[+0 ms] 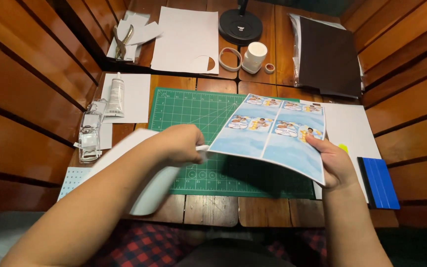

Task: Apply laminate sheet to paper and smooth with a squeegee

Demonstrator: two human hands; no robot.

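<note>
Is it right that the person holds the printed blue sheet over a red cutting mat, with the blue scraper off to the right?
Not quite: the cutting mat is green, not red. The head view shows the printed blue sheet held over it, with the blue scraper off to the right.

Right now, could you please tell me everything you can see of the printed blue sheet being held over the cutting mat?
The printed sheet is a thin, glossy-looking rectangle, pale blue like a washed sky, with two rows of small picture labels across its far half. It is held tilted above the green cutting mat, casting a shadow on it. The right hand pinches its right edge, thumb on top. The left hand grips its left corner, where a white backing layer curls away downward toward the table edge.
</note>
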